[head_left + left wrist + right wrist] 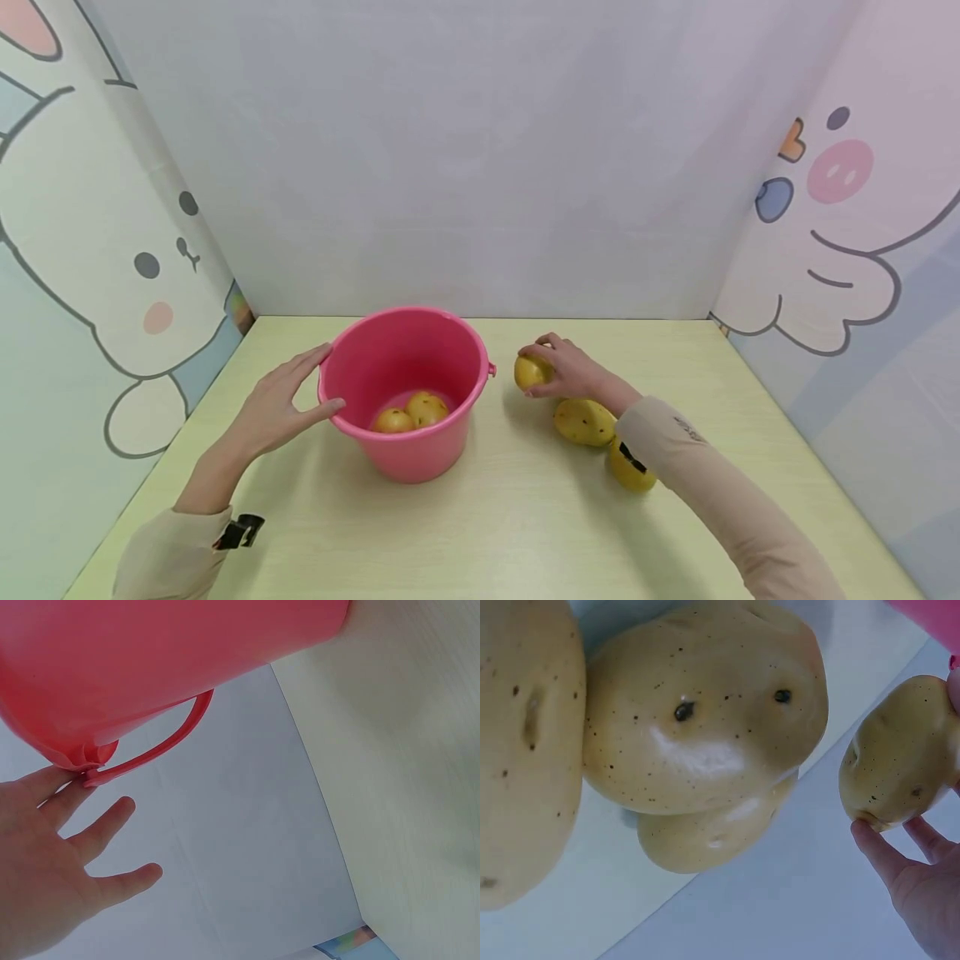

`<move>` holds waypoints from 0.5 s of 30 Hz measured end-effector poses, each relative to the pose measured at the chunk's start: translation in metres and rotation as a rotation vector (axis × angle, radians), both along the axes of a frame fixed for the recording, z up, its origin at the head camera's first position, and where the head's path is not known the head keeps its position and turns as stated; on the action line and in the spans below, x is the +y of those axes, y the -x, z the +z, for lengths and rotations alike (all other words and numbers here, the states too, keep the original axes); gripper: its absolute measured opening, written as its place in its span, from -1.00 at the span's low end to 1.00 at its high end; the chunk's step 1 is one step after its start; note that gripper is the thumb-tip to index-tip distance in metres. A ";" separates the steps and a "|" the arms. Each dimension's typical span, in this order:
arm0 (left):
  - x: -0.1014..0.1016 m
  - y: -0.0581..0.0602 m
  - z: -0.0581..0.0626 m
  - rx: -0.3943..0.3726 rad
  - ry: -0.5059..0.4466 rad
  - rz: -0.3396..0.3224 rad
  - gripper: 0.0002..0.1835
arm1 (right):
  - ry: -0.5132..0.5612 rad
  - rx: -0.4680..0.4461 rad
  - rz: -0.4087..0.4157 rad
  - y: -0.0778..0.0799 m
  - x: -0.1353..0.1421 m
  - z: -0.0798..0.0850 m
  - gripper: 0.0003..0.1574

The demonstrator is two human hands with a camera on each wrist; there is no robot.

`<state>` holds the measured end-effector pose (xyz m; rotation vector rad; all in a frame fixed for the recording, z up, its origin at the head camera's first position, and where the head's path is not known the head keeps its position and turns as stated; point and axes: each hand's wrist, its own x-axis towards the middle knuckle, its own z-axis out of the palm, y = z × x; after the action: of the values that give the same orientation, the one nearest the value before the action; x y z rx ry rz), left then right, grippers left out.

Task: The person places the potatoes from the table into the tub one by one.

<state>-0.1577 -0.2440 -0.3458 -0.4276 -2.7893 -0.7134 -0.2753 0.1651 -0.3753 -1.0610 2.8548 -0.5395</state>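
A pink bucket stands on the table, with potatoes at its bottom. At its left side is my left hand, fingers spread and the thumb by the near rim. In the left wrist view some fingertips touch the rim beside the bucket's handle. To the right of the bucket, my right hand grips a potato between thumb and fingers, above the table. Nearer to me lie more potatoes, one partly covered by the right sleeve. The right wrist view shows three of them close up.
A pale wood-grain table carries everything. Behind it rises a plain light wall sheet. Cartoon-printed sheets border the left and right sides. A small peg sticks out from the bucket's right rim.
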 end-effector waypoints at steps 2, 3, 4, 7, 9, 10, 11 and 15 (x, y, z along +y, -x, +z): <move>0.000 0.000 0.000 0.005 0.000 0.001 -0.15 | -0.004 0.012 0.008 -0.002 0.002 0.001 -0.24; 0.000 0.000 -0.001 0.009 0.002 0.001 -0.15 | -0.009 0.018 0.010 -0.003 0.002 0.002 -0.24; -0.001 0.000 -0.001 0.011 0.002 0.001 -0.15 | -0.008 0.019 0.012 -0.004 0.003 0.003 -0.24; -0.001 0.000 -0.002 0.017 0.004 0.000 -0.15 | -0.008 0.015 0.013 -0.008 0.005 0.006 -0.23; -0.001 0.000 -0.001 0.018 0.004 -0.002 -0.15 | -0.007 0.011 0.013 -0.010 0.006 0.009 -0.24; -0.001 0.000 -0.001 0.015 0.004 -0.003 -0.15 | -0.005 0.012 0.016 -0.012 0.007 0.011 -0.24; -0.001 0.000 -0.001 0.014 0.004 -0.002 -0.15 | -0.009 0.017 0.017 -0.013 0.007 0.012 -0.24; -0.001 -0.001 0.000 0.000 0.003 -0.003 -0.15 | -0.010 0.022 0.028 -0.018 0.009 0.018 -0.25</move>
<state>-0.1568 -0.2448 -0.3458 -0.4321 -2.7908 -0.7092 -0.2572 0.1739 -0.3571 -1.1097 2.8537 -0.5148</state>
